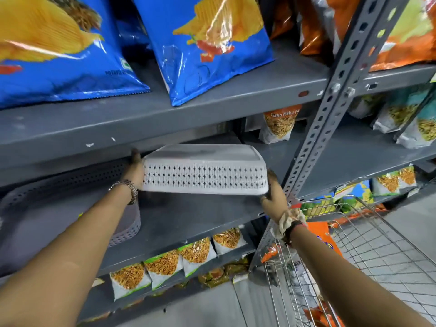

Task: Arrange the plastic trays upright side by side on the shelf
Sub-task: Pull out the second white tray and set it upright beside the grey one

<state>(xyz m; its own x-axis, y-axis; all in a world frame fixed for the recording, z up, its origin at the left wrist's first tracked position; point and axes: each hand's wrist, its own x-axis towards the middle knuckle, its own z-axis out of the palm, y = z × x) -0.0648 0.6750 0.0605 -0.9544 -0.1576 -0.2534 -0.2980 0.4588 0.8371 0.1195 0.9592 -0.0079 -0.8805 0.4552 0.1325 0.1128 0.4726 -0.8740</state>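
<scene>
**White tray held at both ends, at the shelf front**

The left hand [135, 169] is closed on the left end of a white tray [205, 169], thumb up over the top corner, the other fingers hidden behind the plastic. A metal bracelet [128, 188] sits on that wrist. The right hand [273, 193] grips the tray's right end from below and outside; its fingertips cannot be seen. A cloth band [289, 221] wraps that wrist.

The tray spans the gap between the two hands, turned upside down with its flat base uppermost and its perforated long wall facing the camera. It tilts slightly, the right-hand end lower. It sits over the grey shelf [193, 215]; whether it touches the shelf cannot be told.

Below and outside the left forearm, a grey tray [70, 185] with perforated walls lies on the same shelf, partly hidden by the arm.

Under the right forearm stands a wire trolley [368, 246].

Blue crisp bags [203, 43] stand on the shelf above both hands.
</scene>
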